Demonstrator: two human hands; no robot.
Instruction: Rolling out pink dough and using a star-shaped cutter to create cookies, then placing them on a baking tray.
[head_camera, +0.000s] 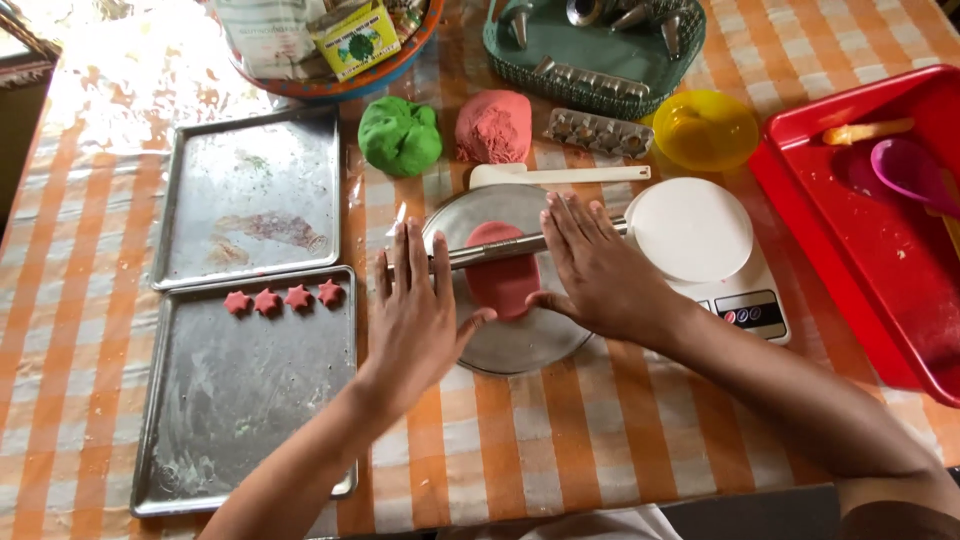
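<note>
Head view shows us the flattened red dough (503, 283) lying on a round metal plate (520, 345) in the middle of the checked tablecloth (600, 440). We judge it soft and light, easily dented and likely to stretch or tear if lifted by one edge. Across it lies a metal rolling pin (490, 250), stiff and smooth, best pressed at its two ends. Our left hand (415, 320) rests flat and open on its left end, our right hand (600, 275) flat and open on the right, neither gripping. Four red dough stars (283, 298) sit on the near baking tray (240, 440). Green dough (400, 135), a red dough lump (493, 127) and a white kitchen scale (700, 240) stand beyond and beside.
</note>
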